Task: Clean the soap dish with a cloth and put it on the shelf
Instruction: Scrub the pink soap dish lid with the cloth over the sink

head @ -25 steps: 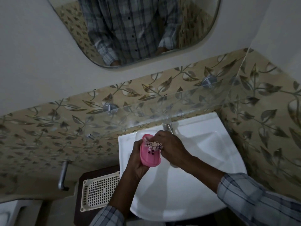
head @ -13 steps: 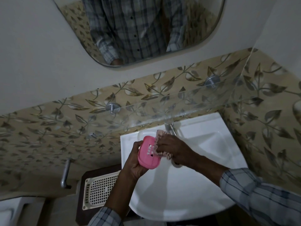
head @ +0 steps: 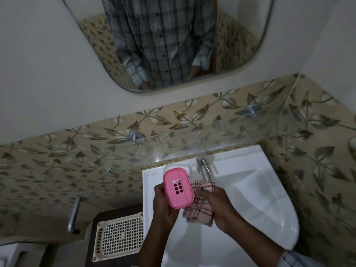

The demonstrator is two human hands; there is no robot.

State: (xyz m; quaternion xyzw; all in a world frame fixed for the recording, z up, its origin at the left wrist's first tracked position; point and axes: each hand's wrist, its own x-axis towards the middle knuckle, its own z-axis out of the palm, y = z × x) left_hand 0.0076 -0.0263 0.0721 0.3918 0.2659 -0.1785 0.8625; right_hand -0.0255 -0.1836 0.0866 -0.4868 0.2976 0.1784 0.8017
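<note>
L hand grip is closed round the pink soap dish, tilted, slotted face toward the camera, held over the white basin. R hand grip is closed on the checked cloth, which touches the dish's right edge. Beyond: metal tap, then the glass shelf on the leaf-tiled wall, w/ the mirror above.

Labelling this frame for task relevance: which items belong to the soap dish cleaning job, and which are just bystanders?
In the job:
- pink soap dish, held in the left hand
- checked cloth, in the right hand
- glass shelf, where the dish goes

Just lying about:
- white sink
- tap
- cream perforated tray
- mirror
</note>
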